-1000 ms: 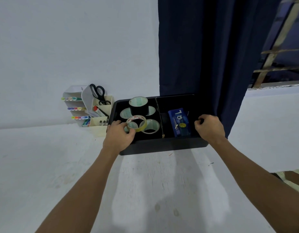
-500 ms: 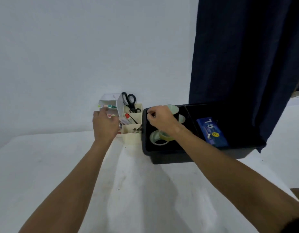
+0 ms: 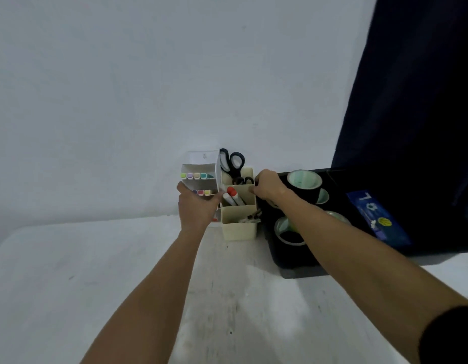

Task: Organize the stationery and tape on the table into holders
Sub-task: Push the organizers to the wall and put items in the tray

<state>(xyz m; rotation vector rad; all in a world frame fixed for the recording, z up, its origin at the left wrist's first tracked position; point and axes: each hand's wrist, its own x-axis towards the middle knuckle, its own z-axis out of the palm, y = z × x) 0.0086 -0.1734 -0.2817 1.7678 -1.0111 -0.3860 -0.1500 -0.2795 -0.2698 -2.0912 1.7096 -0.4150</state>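
place: plain room, home or office unclear | evidence: bare white wall (image 3: 122, 101); dark blue curtain (image 3: 417, 88) at right; white table (image 3: 96, 271) against the wall; cream desk organizer (image 3: 238, 227) with scissors (image 3: 231, 164); black tray (image 3: 301, 269) of tape rolls

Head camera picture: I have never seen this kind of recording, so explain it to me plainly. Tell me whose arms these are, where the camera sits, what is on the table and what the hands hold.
There is no machine here. A person wears one wide-angle camera on the head, looking forward and down, so the two bare arms reaching in are their own.

On the white table, against the wall, stands a white tiered holder with pastel markers, and beside it a cream pen holder with black scissors and red-capped markers. To the right is a black tray holding tape rolls and a blue packet.

The left hand rests against the white holder; the right hand grips the cream holder's right edge. Neither hand carries a loose item.
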